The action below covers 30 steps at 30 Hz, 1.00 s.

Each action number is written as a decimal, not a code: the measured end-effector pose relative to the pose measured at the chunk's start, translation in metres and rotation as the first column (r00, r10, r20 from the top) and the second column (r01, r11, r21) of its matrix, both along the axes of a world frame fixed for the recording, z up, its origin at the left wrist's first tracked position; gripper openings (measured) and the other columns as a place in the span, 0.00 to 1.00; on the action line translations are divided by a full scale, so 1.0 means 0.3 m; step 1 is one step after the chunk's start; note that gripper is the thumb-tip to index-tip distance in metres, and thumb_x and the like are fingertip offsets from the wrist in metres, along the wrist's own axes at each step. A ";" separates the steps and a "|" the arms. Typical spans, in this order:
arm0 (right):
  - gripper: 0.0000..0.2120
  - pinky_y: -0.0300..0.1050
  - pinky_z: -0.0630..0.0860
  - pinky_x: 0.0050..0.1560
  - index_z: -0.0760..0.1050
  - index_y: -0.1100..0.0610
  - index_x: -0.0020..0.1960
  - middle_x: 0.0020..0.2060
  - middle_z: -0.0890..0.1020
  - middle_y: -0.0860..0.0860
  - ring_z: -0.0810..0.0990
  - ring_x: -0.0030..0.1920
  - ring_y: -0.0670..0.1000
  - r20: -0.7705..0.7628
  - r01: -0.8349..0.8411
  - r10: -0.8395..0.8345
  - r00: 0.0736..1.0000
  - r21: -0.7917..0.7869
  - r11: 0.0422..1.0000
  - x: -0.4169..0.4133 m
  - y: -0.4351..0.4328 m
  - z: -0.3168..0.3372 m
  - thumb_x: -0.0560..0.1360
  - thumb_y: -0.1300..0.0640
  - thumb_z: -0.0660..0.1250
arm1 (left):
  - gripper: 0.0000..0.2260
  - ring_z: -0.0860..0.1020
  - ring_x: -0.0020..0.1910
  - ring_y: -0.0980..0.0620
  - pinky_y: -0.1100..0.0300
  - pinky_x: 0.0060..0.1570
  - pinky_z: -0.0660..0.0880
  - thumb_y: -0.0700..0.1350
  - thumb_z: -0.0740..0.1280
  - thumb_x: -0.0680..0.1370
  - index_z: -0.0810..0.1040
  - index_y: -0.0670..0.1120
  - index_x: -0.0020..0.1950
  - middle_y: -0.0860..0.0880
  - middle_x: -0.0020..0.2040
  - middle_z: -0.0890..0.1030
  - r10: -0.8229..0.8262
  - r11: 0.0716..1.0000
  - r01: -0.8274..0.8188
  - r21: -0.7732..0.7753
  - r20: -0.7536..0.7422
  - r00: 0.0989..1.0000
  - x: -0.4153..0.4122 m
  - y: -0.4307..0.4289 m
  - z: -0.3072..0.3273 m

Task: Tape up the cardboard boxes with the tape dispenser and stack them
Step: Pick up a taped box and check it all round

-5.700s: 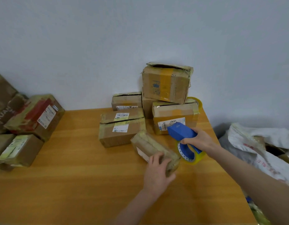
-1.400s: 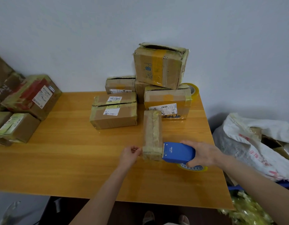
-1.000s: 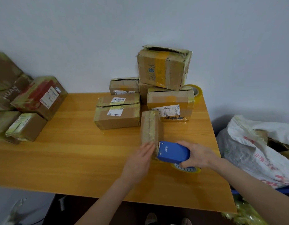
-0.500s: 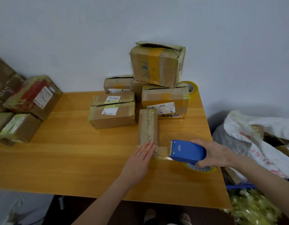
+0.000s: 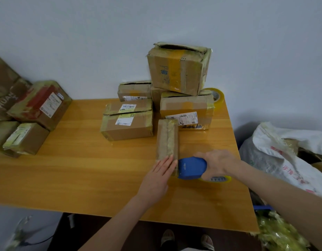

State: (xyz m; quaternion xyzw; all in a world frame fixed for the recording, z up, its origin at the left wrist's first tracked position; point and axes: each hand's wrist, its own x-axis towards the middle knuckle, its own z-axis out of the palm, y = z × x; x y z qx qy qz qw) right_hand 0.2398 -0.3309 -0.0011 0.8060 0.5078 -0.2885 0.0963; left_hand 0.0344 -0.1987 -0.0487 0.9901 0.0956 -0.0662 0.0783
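Wood-grain surface (image 5: 84,169) in a warm orange tone runs across the view beneath a pale wall. Closest to the camera, past the near edge, two feet in sandals (image 5: 168,240) stand on the floor. Above them the left hand (image 5: 156,180) lies flat, its fingers (image 5: 165,163) straight and together, pressing on the near end of a narrow box (image 5: 167,138) that lies lengthwise, away from the person, right of the middle. Just beside it, the right hand (image 5: 217,163) has its fingers wrapped over a blue tape dispenser (image 5: 192,168), whose front meets the box's near right corner; the dispenser's yellow roll (image 5: 218,179) shows under the wrist.

Farther back, a flat labelled box (image 5: 127,124) sits left of the narrow one, a smaller box (image 5: 134,90) behind it. To the right a wider labelled box (image 5: 187,111) touches the narrow box's far end and carries a large worn box (image 5: 176,69) with its top partly open. A spare tape roll (image 5: 218,96) stands behind that stack by the wall.

At the left edge a heap of boxes (image 5: 41,104) leans together; off the right edge lies a white sack (image 5: 283,154).
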 end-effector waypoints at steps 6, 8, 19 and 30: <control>0.30 0.45 0.76 0.43 0.67 0.41 0.65 0.47 0.78 0.45 0.76 0.48 0.52 0.061 0.113 -0.113 0.992 -0.003 0.994 0.018 0.035 0.034 0.64 0.38 0.67 | 0.35 0.31 0.74 0.56 0.59 0.73 0.33 0.38 0.57 0.80 0.33 0.51 0.75 0.52 0.75 0.32 0.004 1.000 -0.004 0.023 0.024 1.000 -0.008 -0.002 0.007; 0.27 0.44 0.77 0.43 0.69 0.42 0.63 0.48 0.78 0.45 0.77 0.48 0.51 0.100 0.155 -0.159 0.982 0.047 0.987 0.048 0.019 0.043 0.65 0.39 0.67 | 0.36 0.31 0.73 0.56 0.59 0.73 0.33 0.39 0.57 0.80 0.33 0.51 0.75 0.52 0.75 0.32 0.012 1.000 -0.013 0.023 0.022 1.000 -0.006 -0.005 0.013; 0.35 0.57 0.78 0.57 0.69 0.51 0.70 0.57 0.79 0.55 0.79 0.54 0.59 -0.785 0.957 -0.619 -0.017 -0.192 0.218 0.007 0.005 -0.221 0.67 0.43 0.75 | 0.34 0.33 0.74 0.58 0.61 0.72 0.32 0.41 0.58 0.79 0.37 0.51 0.76 0.54 0.76 0.35 0.027 0.997 -0.024 -0.079 0.036 0.999 -0.003 -0.009 0.014; 0.30 0.49 0.72 0.63 0.66 0.57 0.74 0.67 0.73 0.55 0.73 0.64 0.54 -0.274 0.637 -0.576 0.770 0.362 0.680 -0.053 0.001 -0.117 0.79 0.39 0.59 | 0.20 0.70 0.64 0.58 0.67 0.63 0.66 0.40 0.62 0.81 0.67 0.45 0.73 0.51 0.67 0.73 0.731 0.630 -0.488 -0.604 0.247 0.636 -0.032 0.053 0.059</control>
